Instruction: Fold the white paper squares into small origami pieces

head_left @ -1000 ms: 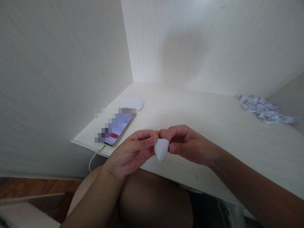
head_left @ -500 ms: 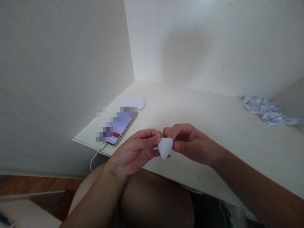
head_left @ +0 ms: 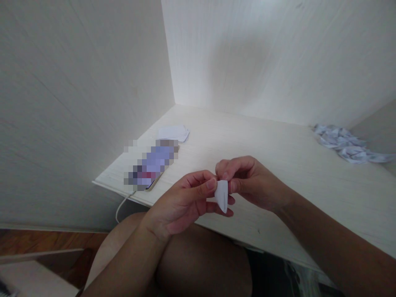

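Note:
Between my two hands is a small folded piece of white paper (head_left: 222, 195), narrowing to a point at its lower end. My left hand (head_left: 188, 200) pinches its left side with the thumb in front, and other fingers show behind and below the paper. My right hand (head_left: 249, 177) is closed at the upper right edge, thumb and forefinger pinching the paper there. Both hands are held over the front part of the white desk (head_left: 272, 144).
A phone (head_left: 156, 163), its screen partly blurred out, lies at the left with a white cable (head_left: 121, 206) running off the desk edge. Behind it are flat white paper sheets (head_left: 173, 133). A heap of folded white paper pieces (head_left: 343, 142) sits far right. Panels rise at the back and left.
The folded paper has turned and now shows a narrower side. Both hands have shifted slightly right, and the lower fingers of my left hand reach further out under the paper.

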